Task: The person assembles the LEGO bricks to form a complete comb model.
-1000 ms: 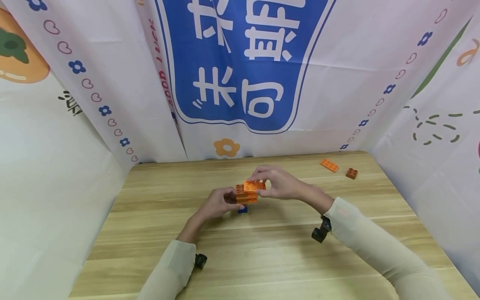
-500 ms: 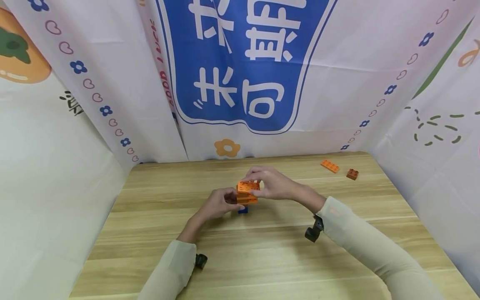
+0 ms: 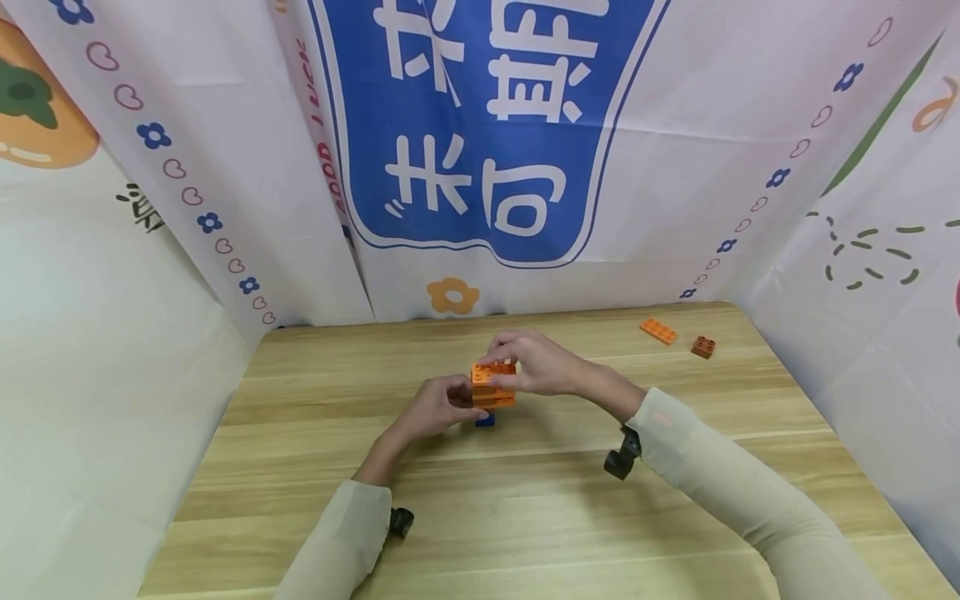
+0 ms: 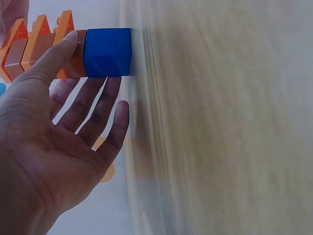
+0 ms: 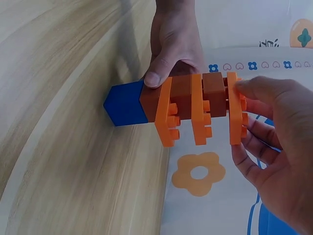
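A tower of toy building bricks stands upright on the table. Its base is a blue brick [image 5: 125,104], above which brown bricks [image 5: 181,95] alternate with orange plates [image 5: 197,105]. My left hand [image 3: 433,407] holds the tower low down, its thumb on the lowest brown brick in the left wrist view. At the top, my right hand [image 3: 546,365] pinches another orange plate [image 5: 235,115] by its edges. This plate lies over the uppermost brown brick [image 5: 213,95]; a narrow gap with studs shows between them in the right wrist view. The left fingers are partly hidden behind the tower.
On the wooden table [image 3: 600,517], a loose orange plate [image 3: 658,331] and a small brown brick [image 3: 703,347] lie at the back right. Printed white cloth [image 3: 660,208] encloses the table at the back and both sides.
My right hand has moved left with the orange plate, bringing it from offset at the right to lined up over the tower's top. The left hand keeps its hold in place.
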`<move>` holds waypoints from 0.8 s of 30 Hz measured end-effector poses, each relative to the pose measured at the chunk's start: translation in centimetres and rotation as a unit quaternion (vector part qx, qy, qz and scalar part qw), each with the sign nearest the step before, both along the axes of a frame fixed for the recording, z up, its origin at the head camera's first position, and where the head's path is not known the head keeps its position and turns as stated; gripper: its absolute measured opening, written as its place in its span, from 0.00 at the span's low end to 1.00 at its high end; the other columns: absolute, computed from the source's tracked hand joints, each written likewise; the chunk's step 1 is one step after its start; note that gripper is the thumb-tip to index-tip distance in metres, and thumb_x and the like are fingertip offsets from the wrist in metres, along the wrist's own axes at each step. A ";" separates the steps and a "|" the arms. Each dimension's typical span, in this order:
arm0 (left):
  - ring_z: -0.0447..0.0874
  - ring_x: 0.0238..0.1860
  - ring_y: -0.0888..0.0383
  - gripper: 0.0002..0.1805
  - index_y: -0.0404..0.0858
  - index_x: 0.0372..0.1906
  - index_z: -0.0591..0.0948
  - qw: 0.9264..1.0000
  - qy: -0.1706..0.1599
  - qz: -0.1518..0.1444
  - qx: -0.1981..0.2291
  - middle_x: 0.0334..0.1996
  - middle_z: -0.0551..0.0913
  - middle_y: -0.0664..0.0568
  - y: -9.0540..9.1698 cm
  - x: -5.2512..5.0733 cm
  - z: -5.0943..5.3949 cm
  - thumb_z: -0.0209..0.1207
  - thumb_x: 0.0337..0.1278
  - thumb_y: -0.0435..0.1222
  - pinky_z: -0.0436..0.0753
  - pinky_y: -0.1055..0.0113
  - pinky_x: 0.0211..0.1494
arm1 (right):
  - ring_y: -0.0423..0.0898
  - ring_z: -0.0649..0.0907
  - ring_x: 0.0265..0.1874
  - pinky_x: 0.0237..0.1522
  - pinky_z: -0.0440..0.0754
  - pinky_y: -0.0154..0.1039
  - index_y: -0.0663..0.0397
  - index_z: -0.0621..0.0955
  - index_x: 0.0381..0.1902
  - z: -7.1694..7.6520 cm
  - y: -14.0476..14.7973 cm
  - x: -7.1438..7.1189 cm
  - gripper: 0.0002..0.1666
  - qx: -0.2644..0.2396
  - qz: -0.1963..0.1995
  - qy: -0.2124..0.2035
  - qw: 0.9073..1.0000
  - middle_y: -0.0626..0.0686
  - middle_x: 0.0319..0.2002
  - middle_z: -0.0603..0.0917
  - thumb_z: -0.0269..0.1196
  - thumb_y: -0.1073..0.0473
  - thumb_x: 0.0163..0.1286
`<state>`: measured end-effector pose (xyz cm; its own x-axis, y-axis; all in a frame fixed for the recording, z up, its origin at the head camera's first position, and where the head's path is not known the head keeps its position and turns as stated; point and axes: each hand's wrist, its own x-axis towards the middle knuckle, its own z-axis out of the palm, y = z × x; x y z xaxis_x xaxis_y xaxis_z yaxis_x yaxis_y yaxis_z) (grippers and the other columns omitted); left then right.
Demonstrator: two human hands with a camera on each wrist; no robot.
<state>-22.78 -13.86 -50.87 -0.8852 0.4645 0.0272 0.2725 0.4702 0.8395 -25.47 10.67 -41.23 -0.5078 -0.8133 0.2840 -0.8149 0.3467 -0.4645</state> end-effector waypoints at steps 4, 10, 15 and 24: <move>0.88 0.43 0.59 0.12 0.40 0.46 0.87 1.000 0.000 -0.003 0.006 0.42 0.90 0.53 0.0 0.1 -0.1 0.76 0.61 0.38 0.88 0.64 0.50 | 0.42 0.86 0.42 0.45 0.85 0.34 0.57 0.90 0.53 0.1 -0.2 0.2 0.15 -0.001 -0.008 0.006 1.000 0.51 0.44 0.88 0.74 0.59 0.71; 0.89 0.43 0.59 0.11 0.40 0.45 0.87 1.000 -0.006 -0.004 0.009 0.42 0.90 0.53 0.0 0.2 -0.2 0.76 0.61 0.36 0.88 0.65 0.50 | 0.42 0.86 0.42 0.45 0.86 0.33 0.58 0.91 0.51 0.2 -0.6 0.3 0.15 -0.001 -0.012 0.007 1.000 0.50 0.43 0.88 0.76 0.59 0.69; 0.88 0.43 0.58 0.11 0.40 0.44 0.87 1.000 -0.002 -0.002 0.011 0.42 0.90 0.53 0.0 0.1 -0.1 0.76 0.61 0.36 0.88 0.65 0.50 | 0.42 0.86 0.39 0.42 0.85 0.32 0.59 0.91 0.50 0.5 -0.7 0.2 0.15 0.005 -0.015 0.012 1.000 0.50 0.41 0.88 0.77 0.60 0.67; 0.88 0.43 0.59 0.11 0.41 0.43 0.87 1.000 0.000 -0.003 0.009 0.41 0.89 0.54 0.0 -0.1 -0.1 0.76 0.60 0.37 0.88 0.65 0.49 | 0.41 0.85 0.38 0.40 0.84 0.31 0.58 0.91 0.51 0.9 -0.8 0.2 0.15 0.024 -0.019 0.016 0.999 0.50 0.41 0.88 0.76 0.59 0.68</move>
